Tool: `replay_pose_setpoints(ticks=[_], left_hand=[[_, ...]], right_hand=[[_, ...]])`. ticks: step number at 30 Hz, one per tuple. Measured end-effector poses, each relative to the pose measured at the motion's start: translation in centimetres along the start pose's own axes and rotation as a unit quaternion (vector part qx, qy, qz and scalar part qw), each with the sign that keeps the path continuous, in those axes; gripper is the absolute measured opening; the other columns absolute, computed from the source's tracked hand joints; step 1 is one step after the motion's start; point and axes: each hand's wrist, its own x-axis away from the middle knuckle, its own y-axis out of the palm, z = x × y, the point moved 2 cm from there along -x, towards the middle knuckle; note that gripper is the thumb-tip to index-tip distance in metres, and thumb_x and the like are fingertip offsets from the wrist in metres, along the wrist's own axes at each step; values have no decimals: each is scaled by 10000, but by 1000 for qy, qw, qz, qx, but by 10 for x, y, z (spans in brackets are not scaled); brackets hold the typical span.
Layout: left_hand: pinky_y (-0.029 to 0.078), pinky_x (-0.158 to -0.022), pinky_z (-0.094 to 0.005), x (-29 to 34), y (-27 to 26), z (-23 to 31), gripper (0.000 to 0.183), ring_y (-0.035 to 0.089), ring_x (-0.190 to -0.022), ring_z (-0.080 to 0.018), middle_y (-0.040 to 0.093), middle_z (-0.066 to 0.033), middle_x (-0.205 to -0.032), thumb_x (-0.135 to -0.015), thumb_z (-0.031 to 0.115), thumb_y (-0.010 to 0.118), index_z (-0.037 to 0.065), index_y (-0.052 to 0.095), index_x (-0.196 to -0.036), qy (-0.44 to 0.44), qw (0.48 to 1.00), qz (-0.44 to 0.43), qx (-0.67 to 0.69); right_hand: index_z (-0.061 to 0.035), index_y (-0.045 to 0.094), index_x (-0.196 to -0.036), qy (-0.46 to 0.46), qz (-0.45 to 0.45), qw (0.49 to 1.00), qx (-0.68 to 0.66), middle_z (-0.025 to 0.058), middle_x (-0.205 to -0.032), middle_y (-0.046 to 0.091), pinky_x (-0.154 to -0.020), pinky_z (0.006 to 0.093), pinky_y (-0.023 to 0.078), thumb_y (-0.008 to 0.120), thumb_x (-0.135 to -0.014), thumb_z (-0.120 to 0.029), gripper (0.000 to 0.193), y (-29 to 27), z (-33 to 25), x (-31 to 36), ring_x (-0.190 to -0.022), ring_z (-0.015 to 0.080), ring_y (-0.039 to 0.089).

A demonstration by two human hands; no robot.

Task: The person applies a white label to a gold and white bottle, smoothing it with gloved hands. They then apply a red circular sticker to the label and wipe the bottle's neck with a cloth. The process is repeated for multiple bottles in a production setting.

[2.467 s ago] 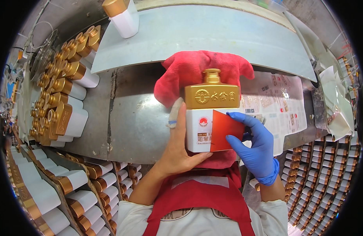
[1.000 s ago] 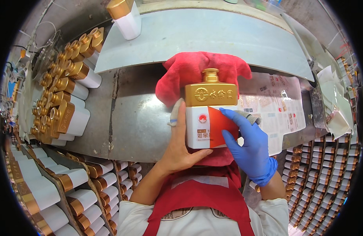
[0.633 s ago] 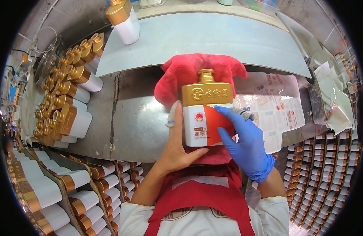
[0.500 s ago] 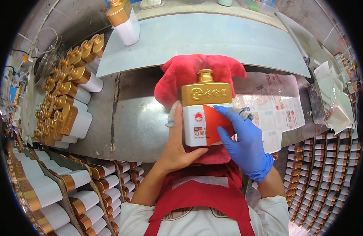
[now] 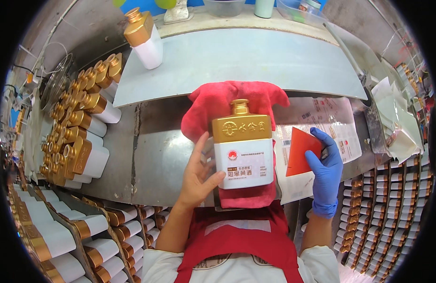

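Note:
A white bottle (image 5: 244, 160) with a gold shoulder and neck lies face up on a red cloth (image 5: 199, 108), its neck pointing away from me. Printed marks show on its white front. My bare left hand (image 5: 199, 172) grips the bottle's left side, thumb at the lower front edge and fingers along the side, partly hidden. Off to the right, my right hand (image 5: 327, 165), in a blue glove, pinches a flat orange-red scraper-like piece (image 5: 299, 153) between thumb and fingers. That piece is apart from the bottle, above printed white sheets (image 5: 343, 120).
Gold-and-white bottles (image 5: 88, 151) crowd the left of the metal bench (image 5: 161, 165). Another bottle (image 5: 149, 49) stands on the pale board (image 5: 251, 56) behind. Racks of bottles (image 5: 383, 203) flank me on both sides. Crumpled papers (image 5: 392, 118) lie at the right.
My right hand has moved right with the orange-red piece, off the bottle, uncovering the print on its front. The left hand has shifted slightly left and its thumb has drawn back to the bottle's edge.

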Motion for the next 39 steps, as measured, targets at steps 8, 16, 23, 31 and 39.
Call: replay_pose_setpoints(ticks=[8, 16, 23, 31, 39], left_hand=[[430, -977, -332, -12, 4, 5, 721, 436, -1254, -202, 365, -170, -1428, -915, 6, 534, -25, 113, -1499, -25, 999, 35, -22], [224, -1121, -341, -20, 24, 6, 710, 297, -1365, -275, 251, -227, -1496, -984, 105, 442, -66, -26, -1490, 31, 982, 9, -185], [200, -1131, -343, -19, 26, 3, 701, 278, -1375, -295, 231, -251, -1498, -993, 125, 423, -110, -35, -1468, 25, 978, 6, -208], [183, -1134, -335, -20, 28, 8, 693, 252, -1388, -296, 197, -248, -1513, -981, 102, 394, -105, -52, -1469, 27, 973, -1, -227], [111, -1155, -344, -16, 15, 7, 728, 128, -1439, -311, 61, -250, -1556, -966, 90, 380, -100, -118, -1461, 8, 977, -58, -204]], right_hand=[[16, 600, -1076, 127, -67, 974, -173, 78, -1016, 623, -907, 267, 437, 510, -896, -142, 256, -4, 32, -7, -998, 149, 574], [-109, 624, -1261, 123, -158, 962, 187, -4, -609, 526, -578, 258, 457, 786, -755, -254, 551, 38, 18, 10, -579, 67, 503], [-121, 613, -1275, 166, -187, 942, 221, 57, -614, 579, -590, 289, 483, 782, -750, -371, 607, 41, 19, 9, -564, 104, 539], [-81, 628, -1246, 158, -184, 961, 133, 71, -828, 679, -709, 277, 496, 701, -838, -314, 475, 35, 34, 9, -701, 94, 583], [13, 494, -1287, 121, 20, 991, -49, 96, -1206, 541, -958, 306, 443, 562, -850, -56, 447, 3, 10, 23, -1024, 165, 560]])
